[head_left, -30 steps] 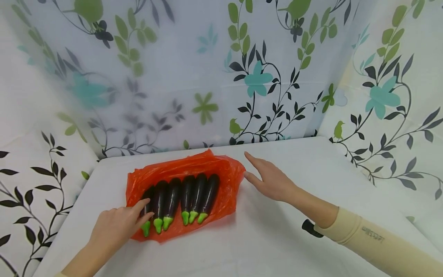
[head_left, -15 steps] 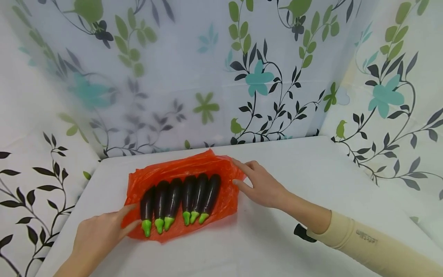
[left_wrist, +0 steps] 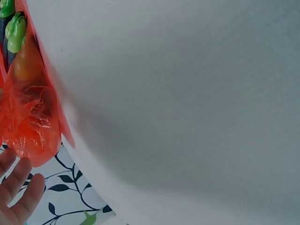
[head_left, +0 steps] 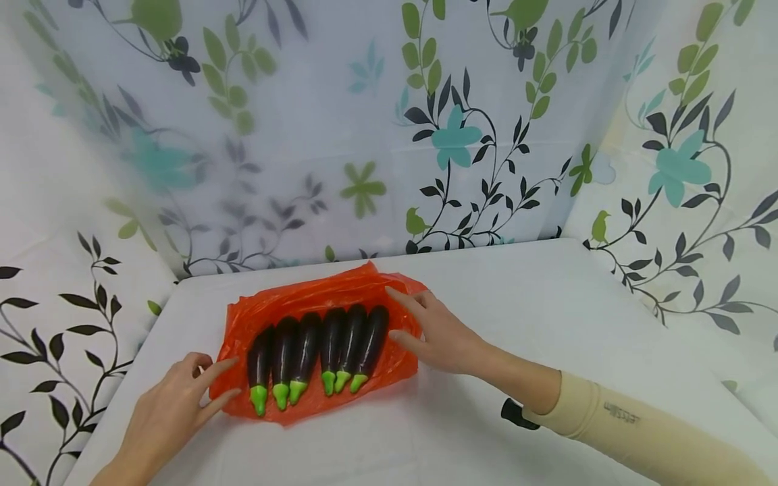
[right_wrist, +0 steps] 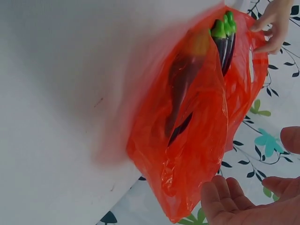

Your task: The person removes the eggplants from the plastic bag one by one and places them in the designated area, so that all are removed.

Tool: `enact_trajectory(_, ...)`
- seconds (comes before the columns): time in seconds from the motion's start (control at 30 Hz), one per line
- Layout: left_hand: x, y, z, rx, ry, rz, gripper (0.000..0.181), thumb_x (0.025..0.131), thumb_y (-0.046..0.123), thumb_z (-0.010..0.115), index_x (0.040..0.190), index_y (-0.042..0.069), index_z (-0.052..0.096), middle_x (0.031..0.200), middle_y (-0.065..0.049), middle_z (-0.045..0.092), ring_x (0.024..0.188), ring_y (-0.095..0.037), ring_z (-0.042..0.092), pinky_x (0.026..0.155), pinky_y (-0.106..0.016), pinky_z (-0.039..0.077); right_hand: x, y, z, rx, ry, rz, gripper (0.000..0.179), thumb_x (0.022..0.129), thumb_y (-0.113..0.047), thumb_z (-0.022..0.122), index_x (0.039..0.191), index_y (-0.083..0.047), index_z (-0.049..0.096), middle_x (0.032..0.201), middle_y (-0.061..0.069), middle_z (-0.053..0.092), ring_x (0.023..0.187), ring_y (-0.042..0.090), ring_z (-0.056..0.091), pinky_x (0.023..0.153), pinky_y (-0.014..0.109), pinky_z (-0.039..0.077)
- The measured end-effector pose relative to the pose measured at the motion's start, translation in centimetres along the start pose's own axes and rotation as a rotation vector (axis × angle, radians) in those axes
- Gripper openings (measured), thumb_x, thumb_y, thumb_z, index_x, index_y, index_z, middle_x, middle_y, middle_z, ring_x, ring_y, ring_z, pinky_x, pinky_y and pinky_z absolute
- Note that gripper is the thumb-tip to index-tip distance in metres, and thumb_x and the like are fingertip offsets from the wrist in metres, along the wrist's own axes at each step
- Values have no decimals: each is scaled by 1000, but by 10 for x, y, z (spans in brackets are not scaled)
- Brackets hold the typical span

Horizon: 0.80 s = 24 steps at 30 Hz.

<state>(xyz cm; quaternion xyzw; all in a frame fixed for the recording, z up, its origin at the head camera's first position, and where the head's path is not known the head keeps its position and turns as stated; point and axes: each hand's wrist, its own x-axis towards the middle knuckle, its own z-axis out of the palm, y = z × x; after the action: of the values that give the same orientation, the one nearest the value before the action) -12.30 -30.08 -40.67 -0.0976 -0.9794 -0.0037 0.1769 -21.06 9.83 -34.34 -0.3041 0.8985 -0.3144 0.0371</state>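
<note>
Several dark purple eggplants (head_left: pixel 308 347) with bright green stems lie side by side on a crumpled red plastic bag (head_left: pixel 375 391) in the head view. At the bag's left end is my left hand (head_left: pixel 167 412), thumb and index finger apart over its edge. My right hand (head_left: pixel 440 331) reaches over the bag's right end, its fingers extended and thumb spread. In the right wrist view the right hand (right_wrist: pixel 253 206) is beside the bag's wall (right_wrist: pixel 197 154), palm visible; whether it touches cannot be told. The left wrist view shows the left hand's fingers (left_wrist: pixel 16 180) near the bag.
A white-covered table (head_left: pixel 510 290) bears the bag. Curtains (head_left: pixel 292 135) with printed leaves and birds hang behind it and along both sides. A black object (head_left: pixel 519 414) sits below the right sleeve (head_left: pixel 614 412).
My left hand has drawn back left from the leftmost eggplant to the bag's edge. My right hand has moved left, from beside the bag to over its right end.
</note>
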Motion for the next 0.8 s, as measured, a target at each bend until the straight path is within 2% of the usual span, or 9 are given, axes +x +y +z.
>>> enact_trajectory(0.23,-4,0,3,3,-121,-35,55,78,46,79,125,19,65,91,-7,57,63,-14,49,41,-27,42,2,-5,7,0,-7,-33,67,94,-32,65,153,-25,34,123,7,48,110,18,49,79,27,54)
enact_trajectory(0.43,-3,0,4,-43,-210,-101,61,83,49,73,132,17,57,87,-9,59,62,-19,54,44,-40,51,4,-11,10,-9,39,-96,60,94,-30,66,148,-21,43,120,7,51,103,16,51,75,23,53)
enact_trajectory(0.53,-2,-1,5,-89,-264,-136,61,86,48,71,134,16,53,91,-11,59,66,-21,57,50,-45,54,6,-16,12,15,55,-114,56,94,-27,67,146,-19,47,119,6,52,103,16,51,75,25,55)
enact_trajectory(0.67,1,-4,8,-154,-372,-185,64,89,51,64,138,13,48,101,-15,59,81,-29,60,63,-54,56,10,-19,17,22,43,-132,52,94,-26,67,143,-18,51,118,6,54,106,18,52,76,26,56)
enact_trajectory(0.8,1,-5,11,-192,-415,-200,64,91,50,63,139,11,45,105,-15,59,89,-31,60,71,-57,55,14,-22,20,-29,29,-150,48,94,-26,66,140,-17,54,119,6,57,108,17,53,79,25,54)
